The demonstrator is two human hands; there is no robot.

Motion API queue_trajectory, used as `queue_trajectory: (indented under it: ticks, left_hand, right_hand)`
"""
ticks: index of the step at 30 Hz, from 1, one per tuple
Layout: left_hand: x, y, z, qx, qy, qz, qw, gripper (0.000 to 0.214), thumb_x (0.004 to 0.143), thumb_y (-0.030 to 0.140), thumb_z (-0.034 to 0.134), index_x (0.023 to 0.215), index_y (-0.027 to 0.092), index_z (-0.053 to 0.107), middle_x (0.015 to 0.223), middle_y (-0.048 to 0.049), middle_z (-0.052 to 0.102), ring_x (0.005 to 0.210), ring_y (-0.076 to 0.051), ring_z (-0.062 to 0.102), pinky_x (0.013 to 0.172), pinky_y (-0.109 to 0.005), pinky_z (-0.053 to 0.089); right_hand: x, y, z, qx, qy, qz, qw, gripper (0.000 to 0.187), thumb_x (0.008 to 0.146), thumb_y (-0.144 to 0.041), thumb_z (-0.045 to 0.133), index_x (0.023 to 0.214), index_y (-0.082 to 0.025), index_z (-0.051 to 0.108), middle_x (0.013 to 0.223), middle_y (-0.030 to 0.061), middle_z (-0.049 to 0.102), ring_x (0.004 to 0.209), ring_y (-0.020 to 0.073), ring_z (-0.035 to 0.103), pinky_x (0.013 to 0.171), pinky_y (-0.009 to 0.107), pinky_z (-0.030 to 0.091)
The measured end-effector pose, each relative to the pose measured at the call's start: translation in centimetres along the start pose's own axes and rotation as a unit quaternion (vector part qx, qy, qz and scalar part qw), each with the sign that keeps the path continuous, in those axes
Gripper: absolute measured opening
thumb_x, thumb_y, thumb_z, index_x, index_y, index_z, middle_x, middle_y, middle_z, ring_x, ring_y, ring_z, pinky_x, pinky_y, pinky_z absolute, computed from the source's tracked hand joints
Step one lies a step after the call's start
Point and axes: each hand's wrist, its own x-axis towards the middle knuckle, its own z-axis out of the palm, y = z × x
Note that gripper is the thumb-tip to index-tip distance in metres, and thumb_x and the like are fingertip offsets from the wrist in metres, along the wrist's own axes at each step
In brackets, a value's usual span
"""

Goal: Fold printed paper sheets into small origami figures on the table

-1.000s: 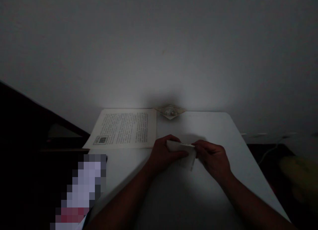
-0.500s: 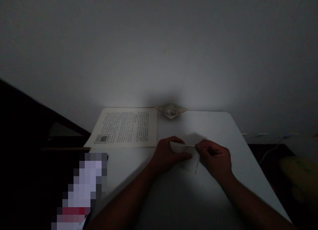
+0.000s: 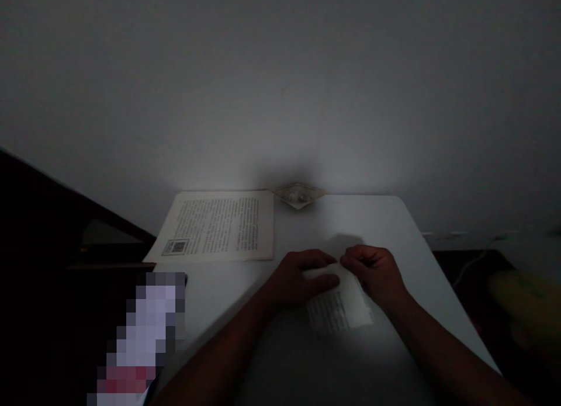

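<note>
A small printed sheet of paper (image 3: 339,308) lies flat on the white table (image 3: 394,231), its far edge under both hands. My left hand (image 3: 300,280) rests on the paper's far left part, fingers bent and pressing down on it. My right hand (image 3: 374,271) sits at the paper's far right corner, fingers curled and pinched at the edge. The fingertips of the two hands nearly meet above the sheet. The light is dim and fine detail is hard to see.
A larger printed page (image 3: 219,226) with a square code lies at the table's far left. A folded paper shape (image 3: 298,194) sits against the wall at the back. A blurred-out patch (image 3: 146,330) is at lower left; a yellowish object (image 3: 523,306) at right.
The paper was held raised and folded between both hands; now it lies opened flat on the table, and both hands have come down onto its far edge.
</note>
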Motion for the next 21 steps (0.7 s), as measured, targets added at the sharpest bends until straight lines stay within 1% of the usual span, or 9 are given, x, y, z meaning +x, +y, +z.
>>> queue_trajectory:
  ticks: [2, 4, 6, 8, 10, 12, 14, 17, 21]
  left_hand:
    - [0.0, 0.1, 0.3, 0.022, -0.003, 0.032, 0.999, 0.024, 0.079, 0.038, 0.064, 0.072, 0.016, 0.067, 0.098, -0.0069, 0.065, 0.09, -0.018, 0.061, 0.083, -0.03, 0.046]
    - [0.0, 0.2, 0.4, 0.028, 0.003, 0.059, 0.998, 0.032, 0.081, 0.043, 0.061, 0.065, 0.015, 0.065, 0.099, -0.0076, 0.063, 0.091, -0.019, 0.06, 0.084, -0.03, 0.044]
    - [0.0, 0.1, 0.4, 0.013, 0.017, 0.065, 0.998, 0.041, 0.084, 0.049, 0.053, 0.062, 0.015, 0.064, 0.102, -0.0084, 0.062, 0.091, -0.019, 0.059, 0.082, -0.029, 0.044]
    - [-0.1, 0.0, 0.2, -0.009, 0.032, 0.047, 0.998, 0.046, 0.087, 0.055, 0.045, 0.073, 0.016, 0.067, 0.101, -0.0084, 0.063, 0.087, -0.019, 0.06, 0.076, -0.029, 0.044]
    - [-0.2, -0.1, 0.2, -0.025, 0.047, 0.017, 0.998, 0.052, 0.087, 0.061, 0.038, 0.092, 0.017, 0.067, 0.091, -0.0079, 0.065, 0.076, -0.018, 0.059, 0.068, -0.028, 0.043]
    - [-0.2, -0.3, 0.3, -0.04, 0.06, -0.003, 0.997, 0.06, 0.086, 0.064, 0.032, 0.1, 0.016, 0.065, 0.081, -0.0073, 0.065, 0.065, -0.016, 0.057, 0.06, -0.027, 0.041]
    - [-0.2, -0.5, 0.5, -0.055, 0.076, -0.002, 0.996, 0.063, 0.087, 0.065, 0.027, 0.095, 0.015, 0.066, 0.081, -0.008, 0.064, 0.059, -0.015, 0.054, 0.057, -0.028, 0.039]
    - [-0.1, -0.8, 0.6, -0.067, 0.1, 0.009, 0.993, 0.064, 0.086, 0.066, 0.025, 0.088, 0.015, 0.065, 0.087, -0.0086, 0.063, 0.061, -0.015, 0.053, 0.058, -0.028, 0.039]
    - [-0.1, -1.0, 0.1, -0.058, 0.125, -0.014, 0.99, 0.063, 0.086, 0.064, 0.025, 0.083, 0.015, 0.064, 0.072, -0.0054, 0.058, 0.06, -0.015, 0.049, 0.057, -0.027, 0.036]
  right_hand:
    - [0.0, -0.2, 0.3, -0.01, -0.011, 0.004, 1.0, 0.029, 0.062, -0.034, 0.076, 0.049, -0.016, 0.058, 0.042, -0.0055, 0.046, 0.039, 0.0066, 0.039, 0.037, 0.02, 0.03]
    - [0.0, -0.4, 0.6, -0.023, -0.021, 0.008, 0.999, 0.03, 0.062, -0.035, 0.076, 0.049, -0.016, 0.058, 0.041, -0.0056, 0.045, 0.037, 0.0061, 0.038, 0.036, 0.02, 0.029]
    - [-0.1, -0.5, 0.8, -0.032, -0.03, 0.01, 0.999, 0.03, 0.063, -0.037, 0.075, 0.05, -0.016, 0.058, 0.04, -0.0053, 0.046, 0.036, 0.0059, 0.038, 0.036, 0.02, 0.03]
    - [-0.2, -0.4, 1.0, -0.038, -0.034, 0.016, 0.999, 0.029, 0.065, -0.038, 0.074, 0.051, -0.016, 0.06, 0.041, -0.0047, 0.048, 0.035, 0.0061, 0.039, 0.035, 0.02, 0.031]
    - [-0.3, -0.3, 1.1, -0.036, -0.035, 0.024, 0.998, 0.028, 0.065, -0.037, 0.074, 0.052, -0.016, 0.06, 0.04, -0.0046, 0.049, 0.035, 0.0062, 0.039, 0.035, 0.02, 0.032]
    - [-0.3, -0.3, 1.3, -0.03, -0.036, 0.033, 0.998, 0.025, 0.064, -0.034, 0.075, 0.053, -0.016, 0.061, 0.04, -0.005, 0.049, 0.035, 0.0061, 0.04, 0.036, 0.02, 0.032]
    - [-0.4, -0.5, 1.5, -0.022, -0.036, 0.037, 0.998, 0.022, 0.063, -0.031, 0.075, 0.053, -0.017, 0.062, 0.04, -0.0054, 0.05, 0.036, 0.006, 0.04, 0.036, 0.019, 0.033]
    - [-0.4, -1.0, 1.7, -0.002, -0.03, 0.042, 0.999, 0.023, 0.06, -0.029, 0.076, 0.05, -0.017, 0.06, 0.039, -0.0056, 0.049, 0.035, 0.0059, 0.04, 0.036, 0.019, 0.032]
    - [-0.2, -1.1, 1.6, 0.018, -0.016, 0.048, 0.999, 0.026, 0.059, -0.029, 0.077, 0.047, -0.017, 0.057, 0.039, -0.0051, 0.049, 0.035, 0.006, 0.04, 0.035, 0.019, 0.033]
